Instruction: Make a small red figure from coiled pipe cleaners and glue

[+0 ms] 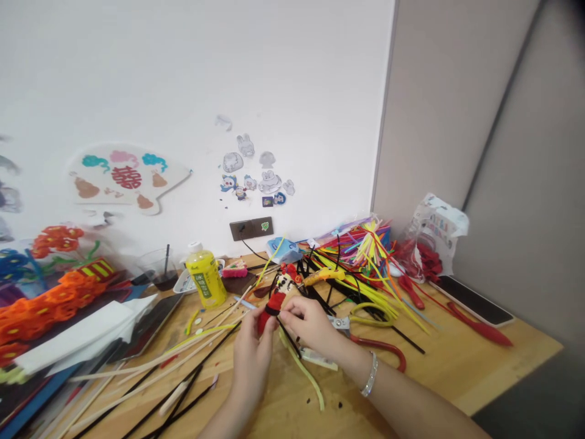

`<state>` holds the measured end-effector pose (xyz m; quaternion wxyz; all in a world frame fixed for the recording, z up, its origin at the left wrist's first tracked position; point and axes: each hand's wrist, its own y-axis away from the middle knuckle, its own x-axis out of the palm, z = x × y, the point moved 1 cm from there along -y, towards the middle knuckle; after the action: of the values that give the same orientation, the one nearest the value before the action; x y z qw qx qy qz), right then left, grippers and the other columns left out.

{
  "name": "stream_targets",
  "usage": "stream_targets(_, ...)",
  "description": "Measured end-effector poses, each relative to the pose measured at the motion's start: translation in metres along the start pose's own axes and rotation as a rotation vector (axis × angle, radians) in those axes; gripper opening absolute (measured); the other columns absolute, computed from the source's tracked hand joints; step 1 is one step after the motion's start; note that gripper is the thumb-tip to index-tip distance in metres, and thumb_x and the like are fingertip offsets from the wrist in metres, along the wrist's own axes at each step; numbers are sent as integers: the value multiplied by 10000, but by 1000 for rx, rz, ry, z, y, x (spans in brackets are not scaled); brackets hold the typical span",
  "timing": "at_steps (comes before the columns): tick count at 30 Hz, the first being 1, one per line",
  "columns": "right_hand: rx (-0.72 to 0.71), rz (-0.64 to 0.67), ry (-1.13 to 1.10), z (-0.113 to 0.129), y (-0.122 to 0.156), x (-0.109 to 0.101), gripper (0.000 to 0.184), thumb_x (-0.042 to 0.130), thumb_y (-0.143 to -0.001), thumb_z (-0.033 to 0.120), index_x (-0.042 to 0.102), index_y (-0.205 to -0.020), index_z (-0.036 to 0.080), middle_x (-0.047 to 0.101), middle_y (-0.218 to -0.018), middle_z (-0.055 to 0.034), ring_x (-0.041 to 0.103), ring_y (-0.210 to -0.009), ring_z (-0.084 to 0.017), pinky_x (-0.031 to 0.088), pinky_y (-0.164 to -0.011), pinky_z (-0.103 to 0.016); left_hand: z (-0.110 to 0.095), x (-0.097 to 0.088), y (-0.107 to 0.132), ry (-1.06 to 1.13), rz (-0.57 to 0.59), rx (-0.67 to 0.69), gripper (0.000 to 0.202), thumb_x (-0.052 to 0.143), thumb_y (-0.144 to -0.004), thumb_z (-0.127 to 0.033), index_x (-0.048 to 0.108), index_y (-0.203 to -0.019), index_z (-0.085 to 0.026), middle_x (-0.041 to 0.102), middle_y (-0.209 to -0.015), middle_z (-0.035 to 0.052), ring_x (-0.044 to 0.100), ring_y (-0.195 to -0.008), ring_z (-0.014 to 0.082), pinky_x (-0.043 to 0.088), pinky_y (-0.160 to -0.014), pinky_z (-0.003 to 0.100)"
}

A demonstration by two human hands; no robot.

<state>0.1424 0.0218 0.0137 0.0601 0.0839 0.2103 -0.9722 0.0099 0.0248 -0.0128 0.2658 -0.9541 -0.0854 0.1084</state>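
A small doll [276, 301] that looks made of fuzzy pipe cleaners is held over the middle of the table. It has a red body with a black band, a pale head with black marks and red tufts on top. My left hand [251, 346] is closed around its lower part, thumb in front. My right hand [309, 320] pinches at the doll's right side; whether a small piece sits between those fingertips is hidden. Below the hands a pale yellow-green pipe cleaner [305, 366] hangs or lies. A red curved handle [388, 346] lies beyond my right wrist.
Several black and cream pipe cleaners [183, 390] spread across the left front. A yellow bottle [206, 277] and a plastic cup [164, 274] stand behind. A heap of coloured pipe cleaners [365, 247] lies back right, near a phone [473, 300]. Orange fuzzy flowers [55, 305] fill the left.
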Motion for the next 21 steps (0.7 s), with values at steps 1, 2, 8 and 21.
stream_targets(1,-1,13,-19,-1,-1,-1,93,533,-760,179,566,-674,170,588,-647,6,552,-612,-123,426,-581,-234,-1,1,0,71,13,-35,229,573,-752,-334,565,-909,-168,650,-837,58,613,-740,196,491,-686,327)
stream_targets(2,1,22,-38,-2,-3,-2,91,534,-758,183,565,-674,168,590,-650,4,557,-615,-123,432,-588,-236,-3,2,0,138,30,-76,244,584,-744,-344,560,-906,-163,650,-850,62,613,-745,193,492,-689,325)
stream_targets(8,37,68,-173,-9,-10,-10,125,585,-728,222,577,-830,151,564,-643,28,512,-546,-91,395,-506,-198,-14,2,-4,367,141,-271,328,653,-677,-417,577,-852,-150,643,-721,21,602,-615,161,495,-636,312)
stream_targets(21,97,147,-74,-6,-5,-9,261,539,-800,301,619,-995,147,517,-606,26,388,-475,-83,309,-455,-202,-5,-2,-9,216,41,-139,284,645,-689,-388,572,-842,-161,636,-726,21,594,-638,166,483,-638,304)
